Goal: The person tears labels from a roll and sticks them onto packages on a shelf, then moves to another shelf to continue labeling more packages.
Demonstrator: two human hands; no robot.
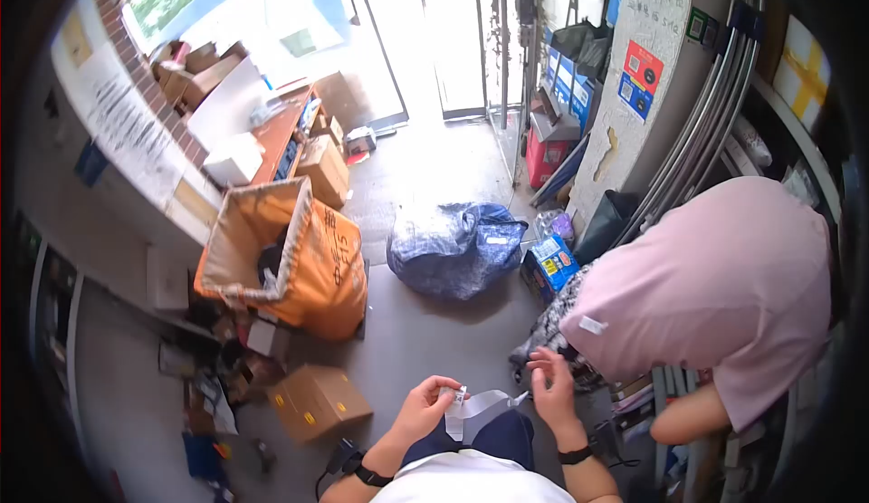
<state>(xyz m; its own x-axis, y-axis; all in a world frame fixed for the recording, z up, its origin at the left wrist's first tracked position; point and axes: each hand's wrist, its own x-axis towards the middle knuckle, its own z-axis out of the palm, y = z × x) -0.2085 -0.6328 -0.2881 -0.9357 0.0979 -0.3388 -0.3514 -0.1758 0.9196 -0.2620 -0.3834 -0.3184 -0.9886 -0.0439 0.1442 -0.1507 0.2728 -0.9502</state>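
Note:
My left hand (425,411) pinches a strip of white label paper (486,402) between thumb and fingers. One end hangs below that hand, and the rest curves across to the right, ending in a twisted tip. Just beyond this tip is my right hand (554,390), raised with its fingers apart and slightly bent. I see nothing held in it. Both hands are in front of my body, above my lap. A black band (576,455) circles my right wrist, and another is on my left.
A person in a pink top (706,277) bends close on my right beside shelves. Ahead lie a blue woven bag (453,249) and an orange cloth bin (330,268). A cardboard box (317,403) sits at front left. Metal poles (697,132) lean by the pillar.

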